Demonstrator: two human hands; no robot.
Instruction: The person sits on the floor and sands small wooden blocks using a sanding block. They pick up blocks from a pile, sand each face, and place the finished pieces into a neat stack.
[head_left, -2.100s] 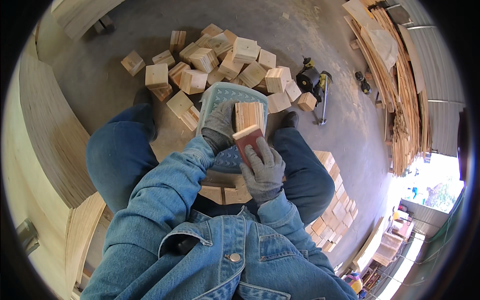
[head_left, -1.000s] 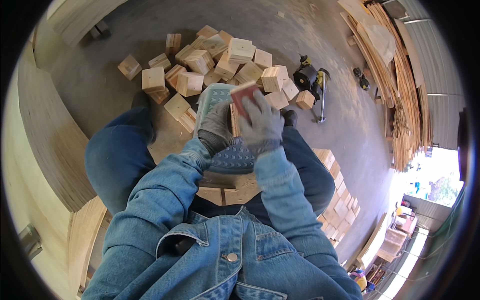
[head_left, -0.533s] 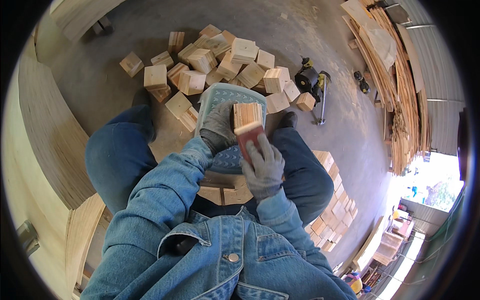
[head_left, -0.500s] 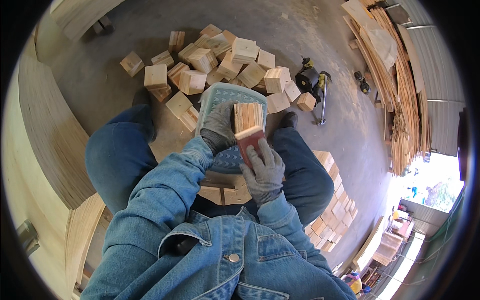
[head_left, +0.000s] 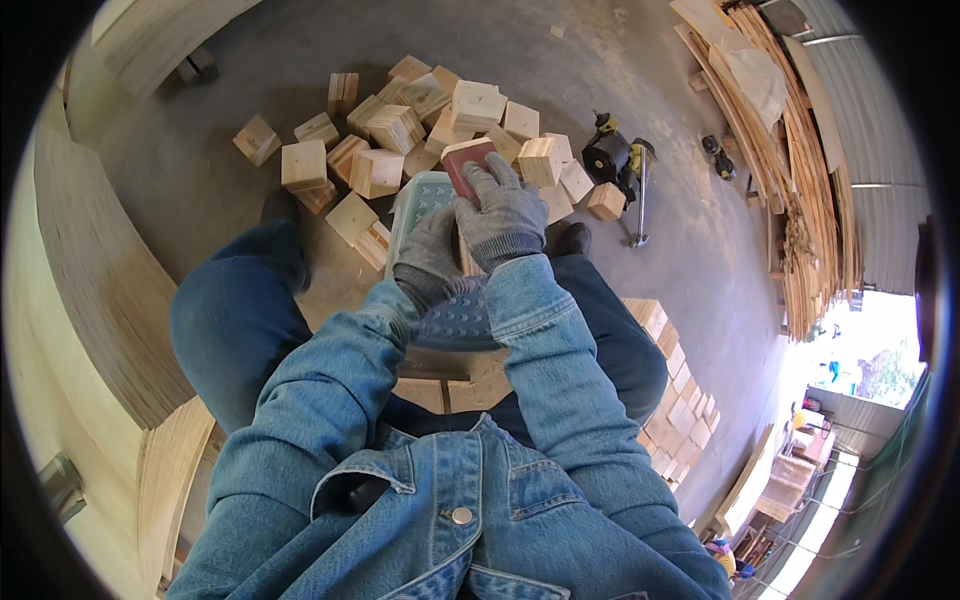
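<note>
right hand (head_left: 497, 212) half-hides wooden block (head_left: 468, 260) | block pile (head_left: 477, 105) ahead | black-yellow tool (head_left: 607, 157) rightward

Gray floor (head_left: 690, 255): jumbled wooden blocks (head_left: 397, 128), teal plastic stool (head_left: 458, 332), yellow-black tool (head_left: 606, 158), neatly packed blocks (head_left: 680, 418) right.

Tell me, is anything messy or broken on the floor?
Mostly messy: the wooden blocks beyond the teal plastic stand lie in a jumbled heap, tipped different ways, unlike the neat rows of blocks beside the right leg. A black-and-yellow tool lies near the heap. I see nothing clearly spilled or broken.
</note>
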